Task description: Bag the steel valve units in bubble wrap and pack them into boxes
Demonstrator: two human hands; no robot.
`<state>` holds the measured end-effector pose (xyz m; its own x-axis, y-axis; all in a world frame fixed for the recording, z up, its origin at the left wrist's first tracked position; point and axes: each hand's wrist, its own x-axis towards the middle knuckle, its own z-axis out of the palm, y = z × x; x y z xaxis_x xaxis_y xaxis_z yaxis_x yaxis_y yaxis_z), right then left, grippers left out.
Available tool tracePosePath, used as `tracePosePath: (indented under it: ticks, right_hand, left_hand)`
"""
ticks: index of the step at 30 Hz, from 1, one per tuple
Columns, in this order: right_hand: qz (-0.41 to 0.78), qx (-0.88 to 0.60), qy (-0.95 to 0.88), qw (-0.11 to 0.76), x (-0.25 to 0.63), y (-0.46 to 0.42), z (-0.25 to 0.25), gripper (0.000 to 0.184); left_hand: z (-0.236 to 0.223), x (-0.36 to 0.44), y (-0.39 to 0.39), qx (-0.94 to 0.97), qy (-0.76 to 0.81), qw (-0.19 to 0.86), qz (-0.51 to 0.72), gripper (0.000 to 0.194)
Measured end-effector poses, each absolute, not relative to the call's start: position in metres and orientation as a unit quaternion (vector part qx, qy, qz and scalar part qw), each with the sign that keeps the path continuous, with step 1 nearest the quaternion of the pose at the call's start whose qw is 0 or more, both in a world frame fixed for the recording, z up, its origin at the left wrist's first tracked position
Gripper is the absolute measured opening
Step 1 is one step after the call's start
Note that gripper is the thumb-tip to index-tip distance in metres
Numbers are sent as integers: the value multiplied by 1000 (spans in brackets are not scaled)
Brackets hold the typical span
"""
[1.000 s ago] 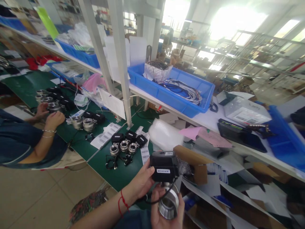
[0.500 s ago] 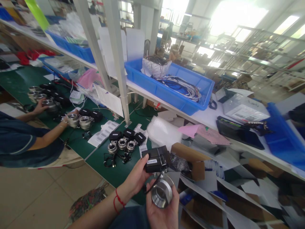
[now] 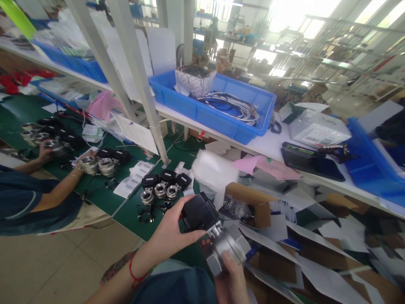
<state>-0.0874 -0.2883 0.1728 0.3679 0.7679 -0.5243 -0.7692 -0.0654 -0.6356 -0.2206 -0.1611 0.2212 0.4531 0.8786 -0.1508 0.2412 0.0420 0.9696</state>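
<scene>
Green workbench (image 3: 129,215), crowded and brightly lit. Nearest, low centre, two bare hands hold one unit: a black box-shaped housing (image 3: 199,211) joined by a narrow metal neck (image 3: 216,229) to a thick silver pipe fitting (image 3: 226,249). The left hand (image 3: 171,226) spreads thumb and fingers wide around the housing; the right hand (image 3: 233,276) lays its thumb on the fitting, other fingers mostly hidden. Probably the fitting is heavier, so it is best borne from below, without twisting the neck. Beyond lie three smaller black-and-silver units (image 3: 160,191) and a white padded roll (image 3: 215,171); leftward, a co-worker's hand (image 3: 45,153) touches a similar fitting (image 3: 53,145). Farther, a white shelf (image 3: 268,145) bears a blue plastic tray (image 3: 202,116). Hazy metal racks (image 3: 340,50) fill the background.
</scene>
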Motion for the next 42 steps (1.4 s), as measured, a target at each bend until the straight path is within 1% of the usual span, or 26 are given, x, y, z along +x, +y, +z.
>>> tracePosePath:
  ticks: [3, 6, 13, 23, 28, 34, 38, 40, 42]
  right_hand:
    - [547, -498, -31, 672, -83, -288, 177, 53]
    - [534, -540, -65, 648, -78, -288, 184, 45]
    - [535, -574, -113, 609, -72, -288, 192, 43]
    - [531, -571, -108, 617, -76, -289, 187, 44]
    - [535, -579, -98, 608, -75, -290, 185, 47]
    - [534, -571, -81, 618, -78, -288, 187, 46]
    - [540, -561, -78, 623, -75, -287, 186, 49]
    - [528, -584, -97, 608, -72, -287, 183, 51]
    - [494, -618, -145, 594, -69, -285, 179, 55]
  left_hand:
    - [221, -221, -161, 647, 446, 566, 251, 63]
    - [222, -223, -161, 677, 452, 534, 231, 59]
    - [221, -229, -161, 723, 454, 478, 207, 57]
    - [219, -231, -161, 736, 456, 456, 204, 55]
    - [220, -231, -162, 735, 457, 461, 198, 54]
    - [219, -233, -163, 727, 463, 468, 196, 52]
    - [215, -239, -161, 722, 464, 475, 193, 52]
    - [207, -242, -159, 699, 458, 507, 212, 48]
    - [196, -242, -157, 641, 457, 568, 241, 47]
